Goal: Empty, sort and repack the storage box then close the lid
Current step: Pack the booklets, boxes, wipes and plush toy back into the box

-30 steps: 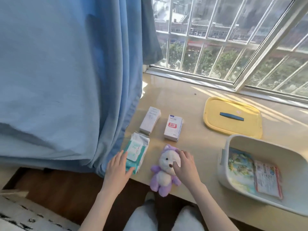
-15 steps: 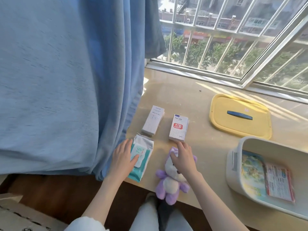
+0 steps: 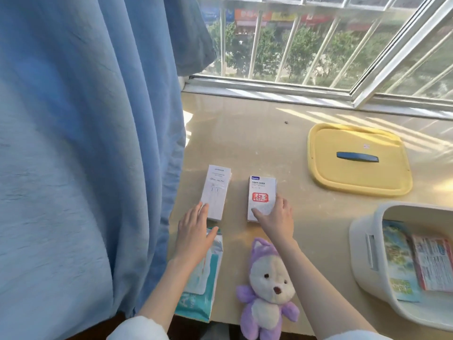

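Note:
The white storage box (image 3: 362, 244) stands open at the right, with two flat printed packets (image 3: 398, 258) in it. Its yellow lid (image 3: 326, 165) lies behind it, dark handle up. On the sill lie a plain white carton (image 3: 217, 190), a white carton with a red stamp (image 3: 261, 192), a teal wipes pack (image 3: 204, 288) and a purple-and-white plush toy (image 3: 268, 288). My left hand (image 3: 192, 233) reaches over the wipes pack, its straight fingertips touching the plain carton's near corner. My right hand (image 3: 278, 220) holds the stamped carton's near end, thumb on top, fingers along its right side.
A blue curtain (image 3: 85, 155) hangs along the left, touching the sill's left edge. A barred window (image 3: 282, 52) runs across the back. The beige sill (image 3: 257, 133) ends just below the plush toy, which overhangs its front edge.
Both hands moved forward: the left from the wipes pack to the plain carton, the right from the plush toy to the stamped carton. The camera tilted closer.

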